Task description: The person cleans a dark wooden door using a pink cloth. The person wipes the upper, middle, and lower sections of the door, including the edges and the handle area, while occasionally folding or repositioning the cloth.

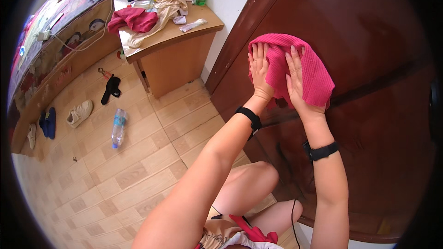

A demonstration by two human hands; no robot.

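A pink ribbed cloth [318, 74] is spread against a glossy dark brown door [369, 27]. My left hand [260, 71] lies flat on the cloth's left part, fingers stretched upward. Beside it, my right hand [296, 78] presses flat on the middle of the cloth, its fingers also straight and the thumb a little apart. Neither hand wraps round the cloth. Each wrist wears a black strap. The door surface under the cloth is hidden.
Left of the door stands a wooden desk [170, 67] with a crumpled pink cloth [134, 20], beige fabric and small bottles on it. A plastic bottle [118, 129], a beige shoe [80, 113], blue slippers [47, 123] and a black item [111, 88] lie on the tiled floor near a bed.
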